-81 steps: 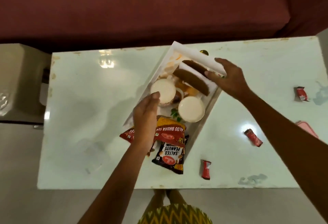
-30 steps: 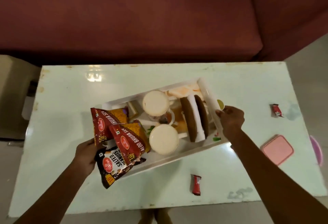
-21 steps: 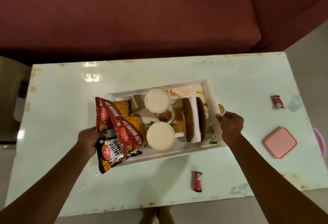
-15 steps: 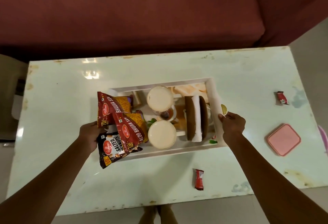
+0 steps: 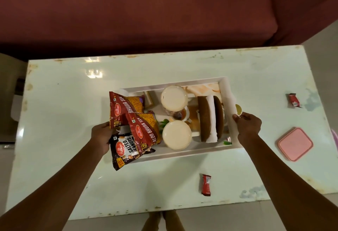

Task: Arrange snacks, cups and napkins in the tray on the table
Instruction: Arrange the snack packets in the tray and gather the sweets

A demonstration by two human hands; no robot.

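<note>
A white rectangular tray (image 5: pixel 186 153) lies lengthwise on the pale table (image 5: pixel 60 121). Inside stand two cups (image 5: pixel 174 98) (image 5: pixel 176 134) seen from above, and folded brown and white napkins (image 5: pixel 210 119) at the right end. Two red sev packets (image 5: pixel 124 108) (image 5: pixel 144 130) and a dark salted peanuts packet (image 5: pixel 126 148) overlap the tray's left end. My left hand (image 5: pixel 101 134) grips the tray's left end, under the packets. My right hand (image 5: pixel 247 123) grips the right rim.
Two small red candy wrappers (image 5: pixel 206 185) (image 5: pixel 293 100) lie on the table, near the front edge and at the far right. A pink square lid (image 5: pixel 295 144) sits at the right. A maroon sofa (image 5: pixel 146 11) runs behind the table.
The tray has been turned from a diagonal to lie parallel with the table's long edge. My left hand moved from a cup to the tray's left end.
</note>
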